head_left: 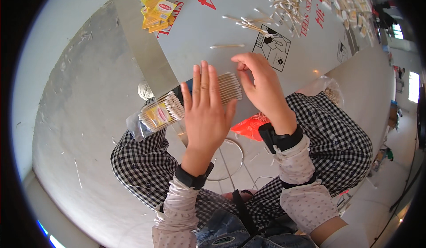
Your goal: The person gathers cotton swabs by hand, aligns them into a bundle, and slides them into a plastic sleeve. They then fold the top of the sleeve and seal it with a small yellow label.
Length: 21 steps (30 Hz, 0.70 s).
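Note:
My left hand [205,110] lies flat with fingers stretched out over a row of cotton swabs [228,87]. The swabs are side by side at the table edge, and their white tips show right of the hand. My right hand [262,77] is beside those tips, its fingers bent and the thumb apart, with nothing visible between them. Left of my left hand, a clear pack of cotton swabs [161,111] with a yellow and red label rests near my knee. A single cotton swab [227,46] lies on the table beyond my hands.
Small yellow cards [157,11] are piled at the far left of the metal-topped table [199,31]. Loose cotton swabs [286,6] are scattered at the far right, with more packs [350,4] beyond. A red bag [248,126] and a clear bag [333,90] are by my right leg.

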Each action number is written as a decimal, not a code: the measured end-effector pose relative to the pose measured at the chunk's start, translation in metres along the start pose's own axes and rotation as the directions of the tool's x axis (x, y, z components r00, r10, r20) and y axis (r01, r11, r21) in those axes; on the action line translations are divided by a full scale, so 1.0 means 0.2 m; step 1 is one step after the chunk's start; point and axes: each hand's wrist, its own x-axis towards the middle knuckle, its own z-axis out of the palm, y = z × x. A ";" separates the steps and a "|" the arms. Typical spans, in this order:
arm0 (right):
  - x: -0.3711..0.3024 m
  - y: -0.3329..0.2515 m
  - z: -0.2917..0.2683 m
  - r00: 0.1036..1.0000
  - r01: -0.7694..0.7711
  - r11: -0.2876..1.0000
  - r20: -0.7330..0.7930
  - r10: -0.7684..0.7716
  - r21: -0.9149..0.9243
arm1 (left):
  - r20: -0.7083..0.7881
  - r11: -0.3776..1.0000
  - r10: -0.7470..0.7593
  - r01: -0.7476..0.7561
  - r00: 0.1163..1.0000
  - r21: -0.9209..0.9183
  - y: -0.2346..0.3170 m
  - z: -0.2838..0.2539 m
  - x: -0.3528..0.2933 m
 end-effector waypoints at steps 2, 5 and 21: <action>0.02 -0.01 -0.02 0.998 0.033 0.999 0.056 -0.032 -0.013 | 0.010 0.997 0.004 -0.005 1.000 0.072 0.00 0.05 -0.02; 0.05 0.01 -0.06 0.986 0.107 0.992 0.135 -0.098 -0.064 | 0.027 0.981 0.018 -0.023 0.999 0.194 0.03 0.08 -0.01; 0.09 0.01 -0.13 0.977 0.054 0.999 0.209 -0.050 -0.010 | -0.002 0.998 0.032 -0.032 0.999 0.051 0.01 0.06 -0.01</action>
